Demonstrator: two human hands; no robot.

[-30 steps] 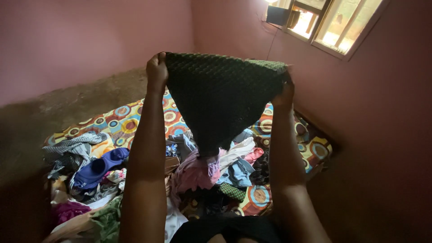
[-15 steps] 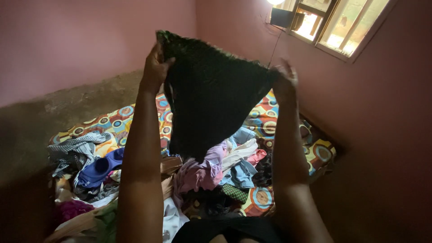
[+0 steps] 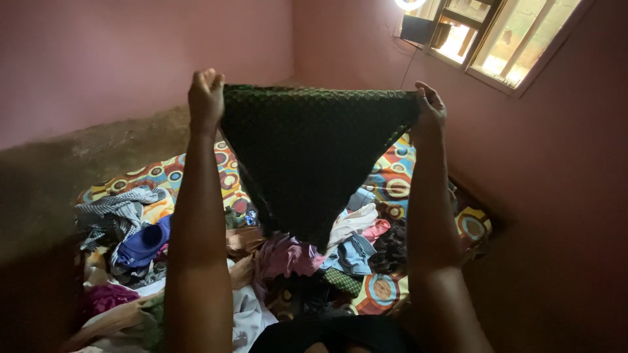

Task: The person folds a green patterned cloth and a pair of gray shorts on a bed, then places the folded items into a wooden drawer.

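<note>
The dark green cloth [image 3: 307, 157] stretched between the left hand [image 3: 206, 98] and the right hand [image 3: 428, 108] is a matt textile with a bumpy, raised weave, not smooth. The bedsheet [image 3: 392, 186] below is thin printed cotton-like fabric, flat and dull, and the heap of clothes [image 3: 294, 255] on it is soft, creased cloth of mixed kinds. The pink walls [image 3: 131, 52] look painted and matt above a rough, bare cement-like band [image 3: 85, 163], while the window frame [image 3: 487, 46] seems wooden.
</note>
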